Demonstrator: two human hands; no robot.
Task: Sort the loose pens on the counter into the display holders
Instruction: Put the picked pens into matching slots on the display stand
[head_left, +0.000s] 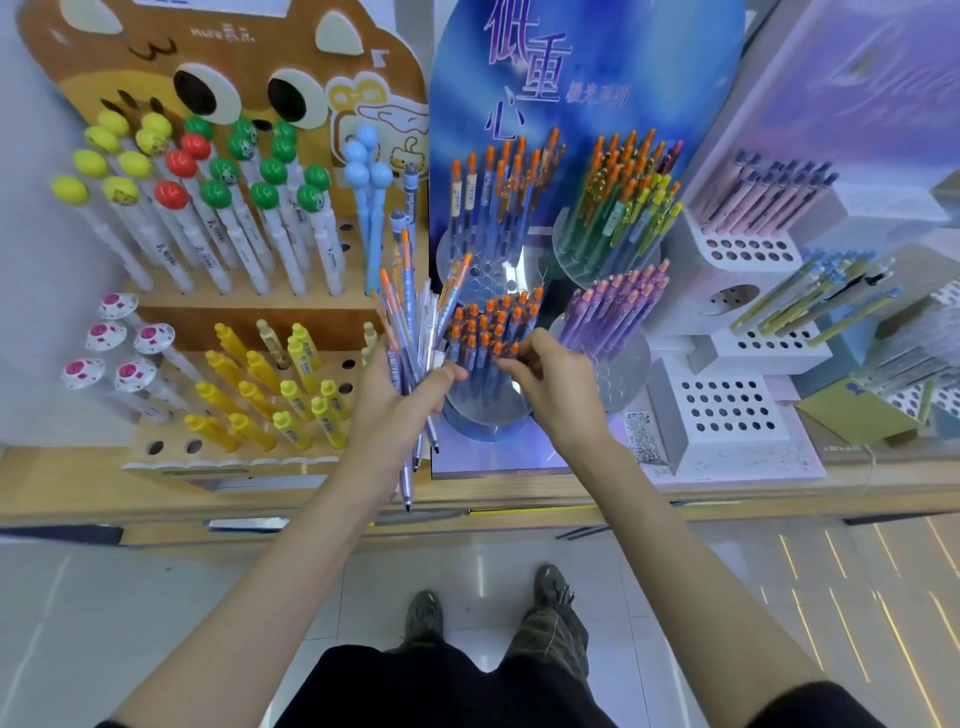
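- The left hand (397, 402) grips a bunch of loose pens (410, 317), fingers wrapped round their middles.
- The bunch stands near upright and fanned, orange clicker ends up and away, tips down toward the person, above the counter edge (156, 499).
- The right hand (556, 389) has curled fingertips at the orange tops of the pens in the round clear holder (483, 410); I cannot tell whether it pinches one.

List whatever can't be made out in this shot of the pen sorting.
- Head view: whether the right hand pinches one of the orange-capped pens; its own fingers hide the contact.
- Head view: how many pens are in the bundle the left hand grips; they overlap and blur.
- Head view: free holes in the round holder; pens and both hands cover it.
- Head view: lettering on the bundle; too small.
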